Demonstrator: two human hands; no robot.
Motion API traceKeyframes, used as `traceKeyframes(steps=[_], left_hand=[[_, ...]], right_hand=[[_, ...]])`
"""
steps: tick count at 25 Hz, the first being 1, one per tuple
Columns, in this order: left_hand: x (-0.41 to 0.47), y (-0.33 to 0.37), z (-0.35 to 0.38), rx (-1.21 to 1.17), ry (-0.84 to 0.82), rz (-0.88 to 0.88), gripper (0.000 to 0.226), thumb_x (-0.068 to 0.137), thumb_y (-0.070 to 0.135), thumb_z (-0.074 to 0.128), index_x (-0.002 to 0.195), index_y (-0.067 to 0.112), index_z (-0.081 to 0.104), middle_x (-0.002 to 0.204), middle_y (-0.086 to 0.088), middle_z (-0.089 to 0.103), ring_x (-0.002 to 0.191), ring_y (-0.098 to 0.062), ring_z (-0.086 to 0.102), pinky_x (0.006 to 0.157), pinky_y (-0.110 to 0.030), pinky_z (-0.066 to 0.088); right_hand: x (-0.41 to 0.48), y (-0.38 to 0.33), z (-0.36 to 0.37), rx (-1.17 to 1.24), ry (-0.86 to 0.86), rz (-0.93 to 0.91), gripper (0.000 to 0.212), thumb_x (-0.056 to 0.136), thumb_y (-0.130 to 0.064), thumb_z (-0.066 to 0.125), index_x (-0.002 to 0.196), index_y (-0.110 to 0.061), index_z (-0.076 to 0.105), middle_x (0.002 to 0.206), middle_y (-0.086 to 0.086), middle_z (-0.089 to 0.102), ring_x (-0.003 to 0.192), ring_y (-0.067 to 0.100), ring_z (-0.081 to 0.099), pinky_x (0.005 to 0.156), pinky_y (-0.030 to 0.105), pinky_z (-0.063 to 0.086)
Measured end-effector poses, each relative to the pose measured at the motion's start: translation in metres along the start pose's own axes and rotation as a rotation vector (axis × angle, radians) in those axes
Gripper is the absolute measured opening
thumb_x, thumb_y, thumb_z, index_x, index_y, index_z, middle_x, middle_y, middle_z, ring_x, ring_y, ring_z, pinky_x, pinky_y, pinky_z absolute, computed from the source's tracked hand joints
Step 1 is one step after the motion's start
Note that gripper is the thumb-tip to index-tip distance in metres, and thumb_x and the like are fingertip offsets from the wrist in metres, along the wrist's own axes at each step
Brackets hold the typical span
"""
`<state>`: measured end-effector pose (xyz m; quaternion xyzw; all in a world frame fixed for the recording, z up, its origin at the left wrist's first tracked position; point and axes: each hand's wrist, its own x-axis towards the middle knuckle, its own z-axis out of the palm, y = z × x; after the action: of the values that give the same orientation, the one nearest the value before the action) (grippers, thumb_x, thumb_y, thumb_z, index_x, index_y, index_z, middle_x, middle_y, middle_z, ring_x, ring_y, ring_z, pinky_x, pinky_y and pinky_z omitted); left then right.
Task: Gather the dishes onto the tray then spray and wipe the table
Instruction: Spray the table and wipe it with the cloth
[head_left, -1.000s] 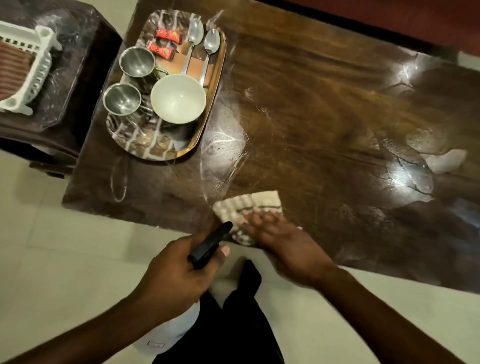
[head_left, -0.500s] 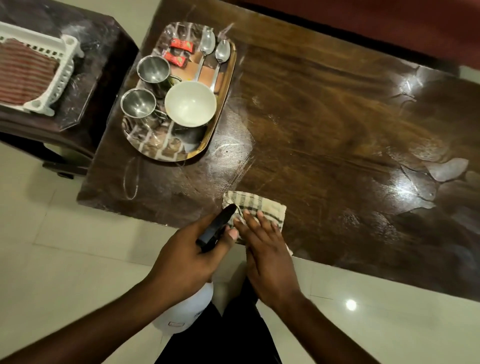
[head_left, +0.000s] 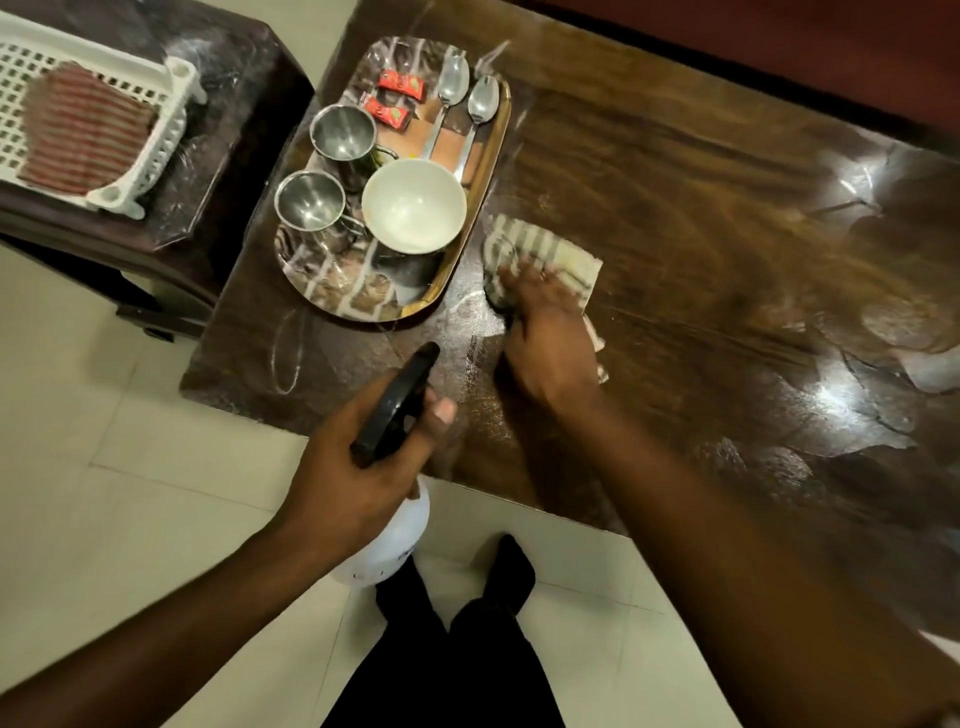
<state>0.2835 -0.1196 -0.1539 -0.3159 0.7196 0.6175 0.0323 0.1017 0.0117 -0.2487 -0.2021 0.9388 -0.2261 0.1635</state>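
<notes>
At the bottom centre, dark trouser legs stand on a pale tiled floor, cut off by the frame edge. Just above them the left hand (head_left: 358, 467) grips a bottle (head_left: 387, 551). Its fingers are clenched round the black spray head, the thumb lies along the right side, and the hand hides most of the white body. The nozzle points up towards the tray.

Right of centre, the right hand (head_left: 545, 338) presses a checked cloth (head_left: 556, 249) onto the dark worktop (head_left: 701, 218). Its fingers (head_left: 519, 275) lie flat and spread on the cloth's near half. They are blurred, and the palm covers the cloth's near edge. The cloth sits just beside the tray's right rim, and whether the two touch is unclear.

The tray (head_left: 337, 296), at upper centre, carries a white bowl (head_left: 413, 205), two steel cups (head_left: 343, 132), two spoons (head_left: 454, 83) and two red sachets (head_left: 400, 83).

At the upper left, a white rack (head_left: 174, 130) on a side table is cut off by the frame.
</notes>
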Motion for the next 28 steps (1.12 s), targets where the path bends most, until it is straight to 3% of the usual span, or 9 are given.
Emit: traceKeyframes(steps=[3,5,7,10,15,19,22,25,28], left_hand=[[0.012,0.000,-0.016,-0.047,0.113,0.063,0.024,0.090,0.035,0.074,0.103,0.016,0.073,0.079,0.002,0.077,0.062,-0.014,0.072,0.068,-0.009,0.052],[0.017,-0.001,-0.025,-0.046,0.187,0.114,0.035,0.088,0.040,0.071,0.109,0.012,0.074,0.075,0.005,0.077,0.074,-0.016,0.074,0.077,-0.005,0.050],[0.021,-0.001,-0.032,-0.053,0.272,0.141,0.039,0.087,0.042,0.071,0.116,0.015,0.073,0.082,0.003,0.079,0.086,-0.006,0.075,0.086,-0.006,0.050],[0.025,-0.002,-0.035,-0.100,0.340,0.206,0.026,0.089,0.032,0.070,0.113,0.023,0.070,0.079,0.022,0.077,0.077,0.008,0.070,0.081,-0.003,0.048],[0.031,-0.017,-0.041,-0.058,0.320,0.333,0.027,0.097,0.033,0.069,0.123,0.025,0.067,0.102,0.016,0.079,0.073,-0.004,0.071,0.085,-0.020,0.058],[0.037,-0.036,-0.045,0.002,0.294,0.408,0.069,0.094,0.049,0.072,0.137,-0.003,0.059,0.128,-0.014,0.072,0.110,-0.032,0.073,0.107,-0.039,0.056],[0.042,-0.041,-0.050,0.033,0.258,0.438,0.074,0.091,0.049,0.076,0.140,-0.002,0.055,0.135,0.003,0.070,0.128,-0.014,0.067,0.112,-0.037,0.053],[0.045,-0.040,-0.061,0.067,0.154,0.459,0.080,0.082,0.031,0.085,0.147,0.005,0.047,0.138,-0.004,0.064,0.132,-0.024,0.062,0.110,-0.055,0.052],[0.040,-0.039,-0.090,0.209,0.027,0.498,0.098,0.074,0.021,0.083,0.156,0.001,0.032,0.159,-0.009,0.043,0.149,-0.024,0.047,0.118,-0.037,0.046]], right_hand=[[-0.077,-0.014,0.028,-0.010,-0.123,-0.221,0.063,0.092,-0.010,0.053,0.155,-0.020,0.054,0.163,0.008,0.050,0.154,0.033,0.038,0.128,0.053,0.030],[-0.122,-0.021,0.041,-0.019,-0.196,-0.332,0.062,0.092,-0.015,0.049,0.154,-0.022,0.055,0.163,0.003,0.050,0.157,0.029,0.035,0.132,0.048,0.022],[-0.142,-0.025,0.049,-0.023,-0.226,-0.353,0.062,0.095,-0.019,0.044,0.156,-0.027,0.052,0.167,-0.003,0.044,0.161,0.021,0.026,0.133,0.039,0.011],[-0.141,-0.026,0.050,-0.028,-0.199,-0.345,0.062,0.095,-0.019,0.046,0.156,-0.030,0.052,0.167,-0.007,0.044,0.161,0.018,0.026,0.133,0.036,0.012],[-0.130,-0.013,0.044,-0.166,-0.191,-0.441,0.073,0.085,-0.012,0.052,0.156,-0.028,0.051,0.167,-0.004,0.045,0.160,0.021,0.029,0.131,0.031,0.006],[-0.117,-0.005,0.039,-0.155,-0.157,-0.423,0.078,0.082,-0.012,0.040,0.158,-0.028,0.049,0.169,-0.005,0.041,0.162,0.022,0.025,0.133,0.032,0.004],[-0.119,-0.005,0.041,-0.133,-0.190,-0.405,0.078,0.086,-0.012,0.038,0.161,-0.029,0.044,0.172,-0.006,0.035,0.165,0.019,0.016,0.134,0.034,0.003],[-0.119,-0.007,0.040,-0.078,-0.216,-0.373,0.075,0.090,-0.012,0.043,0.162,-0.030,0.042,0.174,-0.008,0.031,0.165,0.015,0.010,0.134,0.038,0.005],[-0.117,-0.010,0.027,0.072,-0.280,-0.360,0.065,0.095,-0.015,0.050,0.158,-0.030,0.048,0.171,-0.009,0.036,0.163,0.012,0.017,0.132,0.042,0.017]])
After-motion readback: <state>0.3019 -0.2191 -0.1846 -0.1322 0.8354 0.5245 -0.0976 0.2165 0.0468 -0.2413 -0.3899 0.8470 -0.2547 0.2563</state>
